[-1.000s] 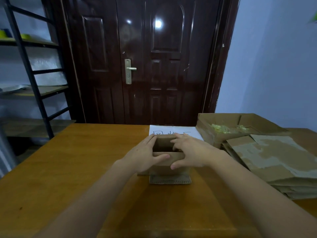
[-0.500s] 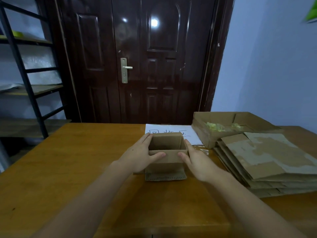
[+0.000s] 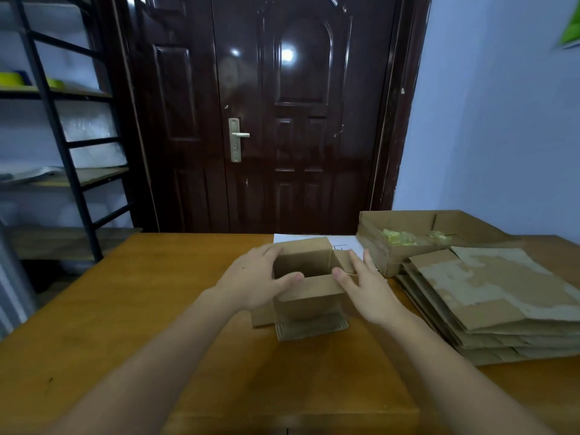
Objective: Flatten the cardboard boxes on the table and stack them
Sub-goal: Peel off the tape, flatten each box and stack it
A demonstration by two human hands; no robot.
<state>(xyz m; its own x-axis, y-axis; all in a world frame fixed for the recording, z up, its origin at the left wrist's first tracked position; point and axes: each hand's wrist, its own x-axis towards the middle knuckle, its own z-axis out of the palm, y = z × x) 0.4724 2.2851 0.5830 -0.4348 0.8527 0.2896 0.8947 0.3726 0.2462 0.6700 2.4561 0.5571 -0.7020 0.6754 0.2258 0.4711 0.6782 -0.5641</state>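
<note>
Skewed since before, small box (image 3: 309,296) gripped by left hand (image 3: 251,285), right hand (image 3: 365,285) flat alongside, perhaps touching.

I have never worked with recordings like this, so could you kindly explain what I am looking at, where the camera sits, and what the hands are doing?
There is no machine here: a person wears a wide-angle camera on the head, looking forward and down, so the two bare arms reach in from below. On the wooden table stands a small open cardboard box. The left hand grips its left wall, thumb on the near rim. The right hand lies with straight fingers against its right side. To the right lies a stack of flattened boxes, with an open carton behind it and a white sheet of paper behind the small box. A dark door and a shelf stand behind.
</note>
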